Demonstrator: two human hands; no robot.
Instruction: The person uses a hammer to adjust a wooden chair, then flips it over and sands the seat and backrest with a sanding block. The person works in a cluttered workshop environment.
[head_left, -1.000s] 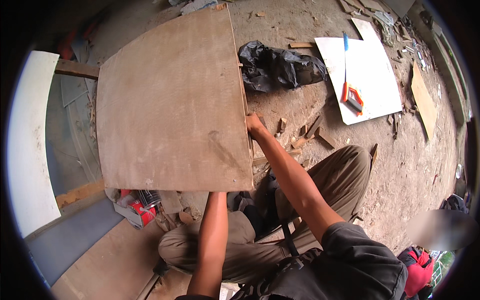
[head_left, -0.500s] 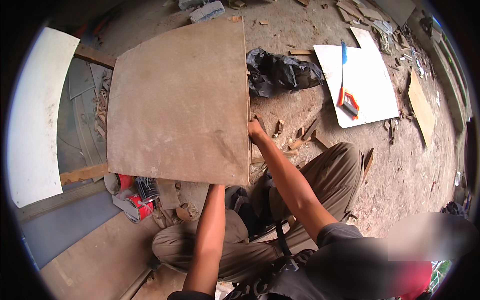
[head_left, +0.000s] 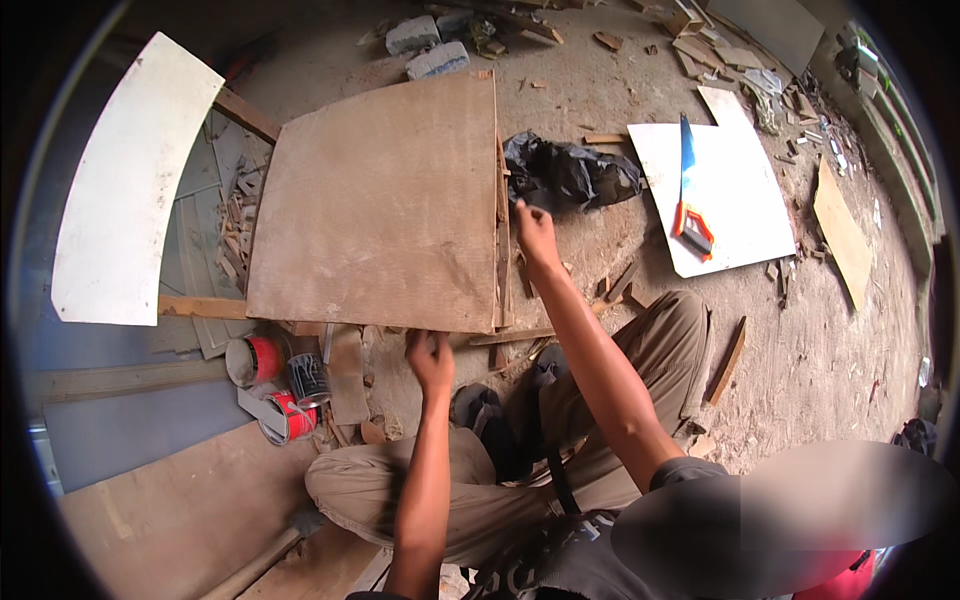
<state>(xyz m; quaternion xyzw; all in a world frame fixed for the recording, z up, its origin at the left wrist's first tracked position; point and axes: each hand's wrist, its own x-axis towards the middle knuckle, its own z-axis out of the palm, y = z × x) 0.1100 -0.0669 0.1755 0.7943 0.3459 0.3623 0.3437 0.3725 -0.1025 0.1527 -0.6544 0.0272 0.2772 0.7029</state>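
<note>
A large brown plywood board (head_left: 385,200) lies on the dusty ground in front of me, over wooden battens. My right hand (head_left: 535,228) reaches to the board's right edge, its fingertips pinching the thin strip along that edge. My left hand (head_left: 430,360) hovers just below the board's near edge with its fingers loosely curled and nothing in it. I am seated on the ground, and my bent legs in tan trousers (head_left: 650,370) show below the board.
A white curved panel (head_left: 130,190) lies at the left. Red paint cans (head_left: 262,358) and a dark can (head_left: 308,378) sit by the board's near left corner. A black plastic bag (head_left: 570,175), a white sheet (head_left: 740,220) bearing a handsaw (head_left: 688,205), and wood offcuts lie to the right.
The board has gone from raised toward me to lying farther away and flatter. My left hand has come off its near edge. My right hand stays at the right edge.
</note>
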